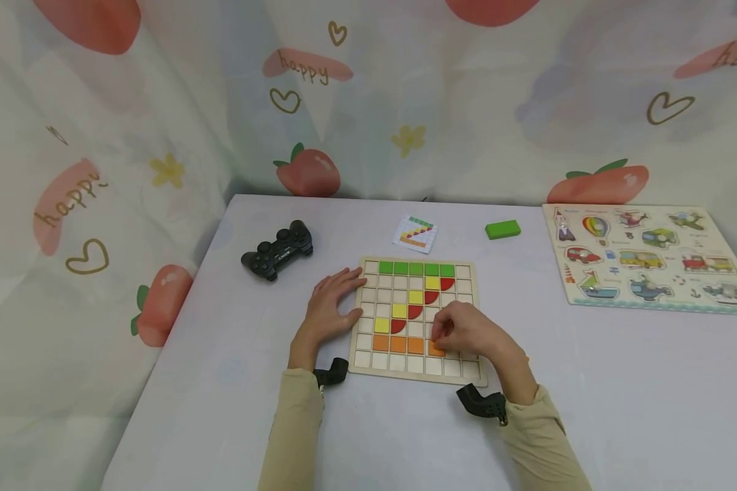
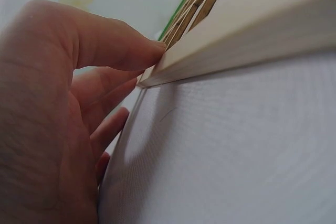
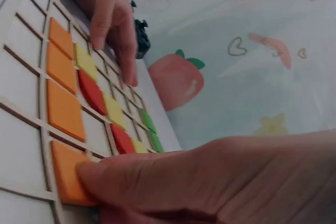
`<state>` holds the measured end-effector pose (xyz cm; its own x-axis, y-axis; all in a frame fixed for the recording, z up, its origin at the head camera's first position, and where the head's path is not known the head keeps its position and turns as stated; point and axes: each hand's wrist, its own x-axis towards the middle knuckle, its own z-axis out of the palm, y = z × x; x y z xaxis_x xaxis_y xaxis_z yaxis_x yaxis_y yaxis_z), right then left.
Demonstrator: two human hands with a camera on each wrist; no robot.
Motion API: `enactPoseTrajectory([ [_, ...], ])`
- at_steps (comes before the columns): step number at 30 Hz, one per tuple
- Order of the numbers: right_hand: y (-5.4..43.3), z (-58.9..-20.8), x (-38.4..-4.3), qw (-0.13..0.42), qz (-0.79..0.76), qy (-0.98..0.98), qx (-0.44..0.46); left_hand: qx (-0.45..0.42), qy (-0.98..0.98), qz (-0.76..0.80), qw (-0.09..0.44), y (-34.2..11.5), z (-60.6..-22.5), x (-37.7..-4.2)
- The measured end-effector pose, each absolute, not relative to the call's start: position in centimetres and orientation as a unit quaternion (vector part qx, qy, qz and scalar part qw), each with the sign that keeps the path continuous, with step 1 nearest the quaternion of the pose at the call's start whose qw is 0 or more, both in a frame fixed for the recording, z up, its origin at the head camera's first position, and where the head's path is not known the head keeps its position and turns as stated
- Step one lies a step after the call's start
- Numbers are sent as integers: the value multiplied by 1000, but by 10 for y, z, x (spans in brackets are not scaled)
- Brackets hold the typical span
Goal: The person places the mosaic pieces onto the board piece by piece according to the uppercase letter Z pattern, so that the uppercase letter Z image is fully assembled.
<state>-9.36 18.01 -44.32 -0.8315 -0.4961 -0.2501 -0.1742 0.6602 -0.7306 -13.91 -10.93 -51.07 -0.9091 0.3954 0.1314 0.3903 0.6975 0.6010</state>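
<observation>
A wooden grid board [image 1: 393, 374] lies on the table. It carries a row of green tiles [image 1: 415, 268], a diagonal of yellow squares [image 1: 415, 297] with red quarter-circle tiles [image 1: 431, 297], and a row of orange tiles [image 1: 398, 343]. My right hand [image 1: 467, 331] pinches the rightmost orange tile [image 3: 68, 174] at its cell; the thumb lies on its edge, and the fingertips beneath are mostly hidden. With fingers spread, my left hand [image 1: 330, 307] touches the board's left edge, thumb against the wooden rim [image 2: 210, 51].
Behind the board lie a pattern card [image 1: 415, 234] and a green block [image 1: 503, 230]. A black game controller [image 1: 278, 250] is at the back left, a vehicle puzzle board [image 1: 651, 256] at the back right. Something small and orange peeks out beside my right wrist.
</observation>
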Motion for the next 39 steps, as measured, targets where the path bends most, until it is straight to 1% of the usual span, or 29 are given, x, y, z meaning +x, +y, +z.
enactPoseTrajectory([
  [3,176,-443,-92,202,-354,893,-192,214,922,323,3,-108,-510,-140],
  [9,180,-441,-92,206,-340,902,-167,210,923,323,6,-107,-509,-140],
  [13,196,-439,-95,211,-359,896,-154,212,922,324,6,-106,-509,-140],
  [20,232,-427,-95,186,-359,908,-110,207,922,326,3,-109,-509,-137],
  [24,248,-423,-86,184,-332,920,-99,207,921,330,6,-111,-507,-135],
  [32,277,-427,-56,227,-270,934,-57,212,918,336,7,-110,-507,-135],
  [39,278,-432,-47,206,-247,945,-63,210,917,338,4,-108,-508,-135],
])
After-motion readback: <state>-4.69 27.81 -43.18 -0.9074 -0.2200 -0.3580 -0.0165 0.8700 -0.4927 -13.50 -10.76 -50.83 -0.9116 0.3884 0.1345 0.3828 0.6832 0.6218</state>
